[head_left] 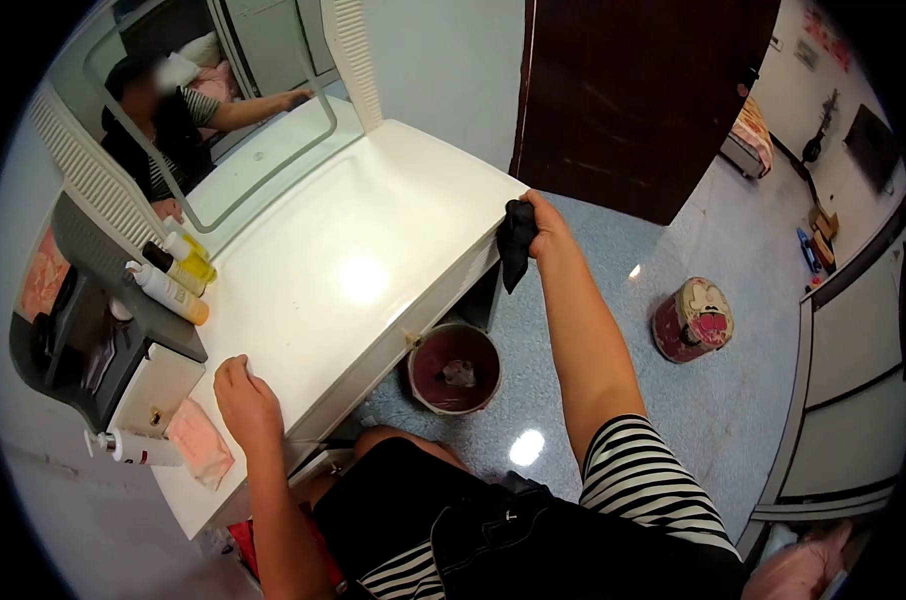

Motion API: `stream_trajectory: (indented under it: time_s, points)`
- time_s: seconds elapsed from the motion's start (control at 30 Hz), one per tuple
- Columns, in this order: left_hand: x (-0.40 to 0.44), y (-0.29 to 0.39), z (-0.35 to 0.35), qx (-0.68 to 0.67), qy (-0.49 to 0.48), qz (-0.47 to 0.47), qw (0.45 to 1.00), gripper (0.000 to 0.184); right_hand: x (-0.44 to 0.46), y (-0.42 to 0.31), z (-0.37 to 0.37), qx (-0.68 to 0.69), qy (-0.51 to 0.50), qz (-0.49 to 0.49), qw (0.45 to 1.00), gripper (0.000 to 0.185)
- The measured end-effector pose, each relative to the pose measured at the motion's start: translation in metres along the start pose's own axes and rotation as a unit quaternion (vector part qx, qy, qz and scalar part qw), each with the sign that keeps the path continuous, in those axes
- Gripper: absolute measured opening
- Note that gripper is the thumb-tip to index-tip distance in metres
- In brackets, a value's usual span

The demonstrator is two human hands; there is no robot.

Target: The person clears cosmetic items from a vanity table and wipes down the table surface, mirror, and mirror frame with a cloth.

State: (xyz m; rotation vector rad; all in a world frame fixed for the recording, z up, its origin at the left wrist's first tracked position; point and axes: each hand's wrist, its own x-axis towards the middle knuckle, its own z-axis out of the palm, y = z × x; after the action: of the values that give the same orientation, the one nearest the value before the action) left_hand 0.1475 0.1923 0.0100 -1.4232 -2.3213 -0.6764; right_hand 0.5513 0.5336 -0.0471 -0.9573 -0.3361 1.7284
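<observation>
My right hand [545,222] is closed around a bunched black cloth [516,240] at the far right corner of the white dressing table [303,260]. Part of the cloth hangs down past the table's edge. On the near left part of the tabletop rests my left hand [248,400], its fingers curled together; anything under them is hidden. Just left of that hand lies a pink soft pack [201,443]. Several bottles, among them a white and orange one [169,293], stand by the mirror [213,120].
Below the table's front edge is an open round bin [455,368] with something crumpled inside. A round patterned stool [693,320] stands on the floor at the right. The dark door [643,100] is beyond the table. A white pump bottle [138,447] is at the left.
</observation>
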Motion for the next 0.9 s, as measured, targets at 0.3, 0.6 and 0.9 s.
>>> stream_trajectory:
  time_s: [0.3,0.6,0.9]
  points:
    - [-0.001,-0.001,0.001,0.007,-0.003,0.000,1.000,0.029,0.006,0.003,0.000,-0.026,0.023,-0.022,0.999,0.024]
    - [-0.001,-0.003,0.002,0.002,0.000,0.007,1.000,0.028,0.003,0.005,0.003,-0.015,0.026,-0.031,0.999,0.025]
    - [-0.001,-0.004,0.001,-0.018,0.000,0.002,1.000,0.029,-0.043,0.022,-0.014,0.108,0.122,-0.281,0.946,0.011]
